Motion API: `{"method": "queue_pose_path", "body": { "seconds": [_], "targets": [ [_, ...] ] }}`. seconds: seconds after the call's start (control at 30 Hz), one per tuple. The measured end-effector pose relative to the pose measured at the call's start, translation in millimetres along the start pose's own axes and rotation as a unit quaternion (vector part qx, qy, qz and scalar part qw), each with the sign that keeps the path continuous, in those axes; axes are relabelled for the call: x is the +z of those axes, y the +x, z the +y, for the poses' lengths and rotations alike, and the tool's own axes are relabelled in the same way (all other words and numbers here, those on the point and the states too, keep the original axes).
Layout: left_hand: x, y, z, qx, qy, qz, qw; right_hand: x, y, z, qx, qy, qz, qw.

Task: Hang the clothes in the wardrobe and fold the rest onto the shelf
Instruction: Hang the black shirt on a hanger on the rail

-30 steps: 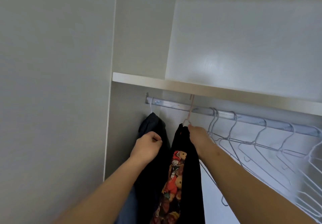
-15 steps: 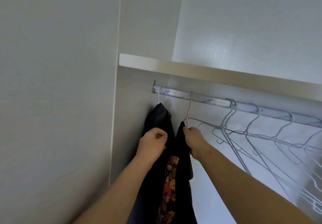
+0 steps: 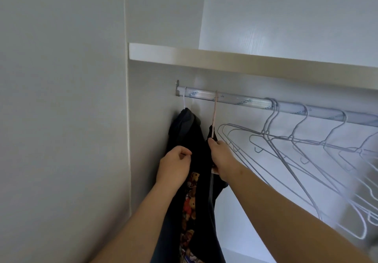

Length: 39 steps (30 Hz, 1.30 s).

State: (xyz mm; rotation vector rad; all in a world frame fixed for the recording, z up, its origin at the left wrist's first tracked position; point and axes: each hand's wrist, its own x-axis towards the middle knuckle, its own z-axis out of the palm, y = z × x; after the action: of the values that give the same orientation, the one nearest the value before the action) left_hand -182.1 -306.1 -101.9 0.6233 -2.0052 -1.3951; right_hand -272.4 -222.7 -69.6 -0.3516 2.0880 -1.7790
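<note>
A black garment with a teddy-bear print hangs on a pink hanger hooked over the metal wardrobe rail. My right hand grips the garment's shoulder just under the hanger's neck. My left hand, fingers curled, pinches the left side of the black fabric. Further left, a second dark garment hangs on a white hanger against the wardrobe's side wall.
Several empty white wire hangers hang along the rail to the right. A white shelf runs above the rail. The wardrobe's side panel fills the left.
The pink hanger sits slightly further left on the rail, nearer the first garment. Both hands keep their hold on the printed garment. The camera has tilted a little.
</note>
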Motion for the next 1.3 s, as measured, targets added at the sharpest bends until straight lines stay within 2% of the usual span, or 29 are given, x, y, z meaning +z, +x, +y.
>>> {"method": "queue_pose_path", "body": {
  "seconds": [0.13, 0.27, 0.37, 0.57, 0.8, 0.93, 1.07, 1.17, 1.3],
  "targets": [
    [-2, -6, 4, 0.022, 0.004, 0.014, 1.000, 2, -15, 12, 0.005, 0.054, -0.009, 0.999],
    [-1, -24, 15, 0.064, 0.015, 0.045, 0.997, -11, -36, 31, 0.020, 0.065, -0.008, 0.998],
    [4, -47, 25, 0.086, 0.008, 0.037, 0.996, -26, -56, 46, 0.039, 0.075, 0.005, 0.996],
    [43, -104, 44, 0.101, 0.007, -0.079, 0.992, -83, -113, 73, 0.065, 0.115, 0.059, 0.989],
    [126, -209, 39, 0.028, 0.031, -0.225, 0.973, -183, -207, 130, 0.115, 0.153, 0.177, 0.966],
    [175, -294, 31, -0.012, 0.053, -0.331, 0.942, -237, -288, 183, 0.166, 0.173, 0.270, 0.933],
    [221, -377, 33, -0.006, 0.064, -0.444, 0.894, -293, -374, 224, 0.188, 0.213, 0.360, 0.888],
    [252, -438, 45, -0.003, 0.059, -0.517, 0.854, -327, -439, 245, 0.193, 0.232, 0.432, 0.850],
    [282, -520, 63, 0.023, 0.062, -0.617, 0.784, -346, -518, 275, 0.197, 0.265, 0.523, 0.786]
  ]
}}
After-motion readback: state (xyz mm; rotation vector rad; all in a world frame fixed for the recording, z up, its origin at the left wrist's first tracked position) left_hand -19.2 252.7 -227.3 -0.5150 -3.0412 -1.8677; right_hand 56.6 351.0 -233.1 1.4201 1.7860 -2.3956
